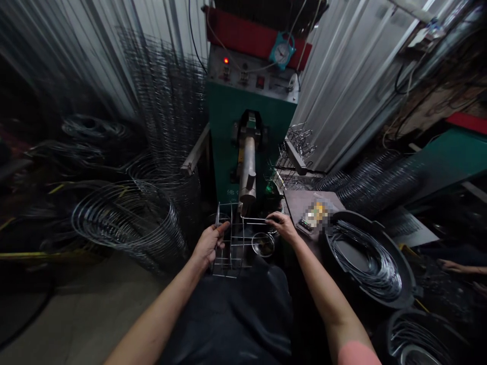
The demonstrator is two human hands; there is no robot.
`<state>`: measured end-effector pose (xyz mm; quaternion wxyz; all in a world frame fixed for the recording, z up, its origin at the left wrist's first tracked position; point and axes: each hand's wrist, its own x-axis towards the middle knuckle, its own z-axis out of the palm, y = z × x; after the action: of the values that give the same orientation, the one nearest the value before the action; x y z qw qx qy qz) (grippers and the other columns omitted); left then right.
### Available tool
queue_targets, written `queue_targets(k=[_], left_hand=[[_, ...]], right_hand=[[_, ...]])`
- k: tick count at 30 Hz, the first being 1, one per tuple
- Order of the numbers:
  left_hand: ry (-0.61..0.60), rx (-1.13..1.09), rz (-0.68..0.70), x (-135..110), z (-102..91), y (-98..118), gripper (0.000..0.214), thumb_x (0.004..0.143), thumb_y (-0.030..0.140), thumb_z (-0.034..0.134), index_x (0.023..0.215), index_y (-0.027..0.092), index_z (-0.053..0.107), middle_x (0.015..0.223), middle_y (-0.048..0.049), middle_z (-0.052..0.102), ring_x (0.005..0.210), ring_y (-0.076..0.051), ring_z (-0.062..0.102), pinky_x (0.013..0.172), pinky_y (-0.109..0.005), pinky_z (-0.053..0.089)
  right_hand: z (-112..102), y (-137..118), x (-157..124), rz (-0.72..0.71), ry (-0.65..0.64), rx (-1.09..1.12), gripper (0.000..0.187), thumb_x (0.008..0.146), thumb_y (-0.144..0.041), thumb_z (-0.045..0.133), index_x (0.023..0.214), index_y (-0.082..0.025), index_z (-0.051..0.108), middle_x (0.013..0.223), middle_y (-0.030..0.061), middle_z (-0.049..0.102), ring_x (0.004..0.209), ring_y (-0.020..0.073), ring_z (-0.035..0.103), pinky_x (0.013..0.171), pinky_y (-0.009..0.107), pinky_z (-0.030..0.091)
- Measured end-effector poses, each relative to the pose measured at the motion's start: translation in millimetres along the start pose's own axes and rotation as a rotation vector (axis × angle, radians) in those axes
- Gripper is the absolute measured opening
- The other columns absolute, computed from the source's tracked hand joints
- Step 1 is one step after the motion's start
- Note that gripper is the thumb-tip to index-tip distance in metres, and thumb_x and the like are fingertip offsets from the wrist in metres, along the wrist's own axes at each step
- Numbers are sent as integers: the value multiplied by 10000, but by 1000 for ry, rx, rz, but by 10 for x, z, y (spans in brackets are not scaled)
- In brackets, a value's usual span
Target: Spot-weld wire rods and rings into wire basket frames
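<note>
A wire rack frame [233, 242] rests over my lap, just under the metal electrode arm [247, 172] of a green welding machine [243, 109]. My left hand [207, 244] is closed on the frame's left edge. My right hand [282, 225] pinches a wire at the frame's upper right corner. A small round metal dish [263, 244] sits beside the frame, below my right hand.
Bundles of wire rings [125, 215] pile up at the left. A black tub [371, 258] with wire rings stands at the right, beside a small table [304, 203]. More wire racks [294, 152] lean by the machine. Another person's hand [458, 265] shows at the far right.
</note>
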<state>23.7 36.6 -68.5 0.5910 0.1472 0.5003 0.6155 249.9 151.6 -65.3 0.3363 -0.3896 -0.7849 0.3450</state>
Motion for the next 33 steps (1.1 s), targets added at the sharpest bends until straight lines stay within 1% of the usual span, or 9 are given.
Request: queue_targets(k=[8, 13, 14, 17, 21, 25, 28, 30, 33], left_hand=[[18, 34, -49, 2, 58, 66, 409, 474, 367, 801, 642, 157, 492, 441, 110, 343, 341, -10, 239, 318, -162, 190], [34, 17, -26, -8, 72, 61, 428, 440, 367, 815, 629, 155, 495, 429, 116, 326, 332, -11, 237, 318, -173, 178], [36, 20, -21, -14, 76, 68, 428, 440, 371, 815, 622, 156, 493, 424, 116, 326, 330, -10, 233, 319, -174, 174], [54, 42, -17, -36, 94, 95, 438, 432, 390, 813, 618, 155, 494, 412, 113, 339, 328, -9, 227, 321, -176, 173], [64, 57, 8, -44, 110, 106, 496, 377, 418, 819, 667, 135, 534, 410, 112, 362, 332, -11, 238, 320, -175, 173], [67, 45, -2, -6, 104, 82, 516, 320, 432, 823, 601, 146, 499, 404, 108, 364, 336, -11, 243, 319, -174, 178], [68, 43, -13, 26, 86, 62, 515, 315, 425, 826, 578, 152, 478, 407, 108, 361, 336, -9, 240, 317, -173, 164], [64, 43, -14, 33, 71, 50, 514, 326, 423, 825, 582, 158, 466, 412, 112, 355, 337, -8, 239, 316, -172, 168], [41, 44, 0, 21, 54, 36, 498, 380, 420, 816, 628, 163, 471, 418, 121, 344, 339, -10, 237, 318, -169, 186]], right_hand=[[-16, 19, 49, -14, -12, -40, 225, 742, -419, 606, 742, -198, 648, 752, 27, 624, 742, 166, 572, 733, 297, 437], [-8, 0, -34, -79, 53, -25, 247, 747, -382, 609, 918, -204, 608, 894, 40, 609, 852, 169, 568, 798, 299, 437], [-9, -6, -50, -95, 66, -36, 250, 747, -383, 610, 922, -205, 604, 918, 46, 599, 871, 169, 563, 806, 299, 436], [-17, -7, -79, -124, 48, -102, 209, 768, -399, 586, 811, -198, 625, 937, 64, 591, 898, 175, 557, 827, 303, 429], [-16, 48, -93, -101, 5, -163, 283, 799, -434, 529, 699, -189, 628, 867, 72, 622, 842, 179, 574, 809, 315, 429], [10, 113, -137, -52, 107, -185, 328, 786, -484, 522, 681, -186, 607, 825, 67, 632, 829, 190, 578, 791, 327, 427], [44, 103, -194, -16, 187, -197, 341, 761, -516, 545, 678, -190, 602, 854, 67, 639, 870, 205, 576, 818, 353, 408], [80, 58, -224, -13, 208, -205, 334, 766, -513, 545, 682, -195, 606, 909, 66, 643, 921, 210, 569, 860, 374, 380], [150, -30, -226, -39, 190, -236, 312, 785, -490, 543, 690, -202, 613, 995, 64, 637, 1002, 216, 545, 929, 414, 308]])
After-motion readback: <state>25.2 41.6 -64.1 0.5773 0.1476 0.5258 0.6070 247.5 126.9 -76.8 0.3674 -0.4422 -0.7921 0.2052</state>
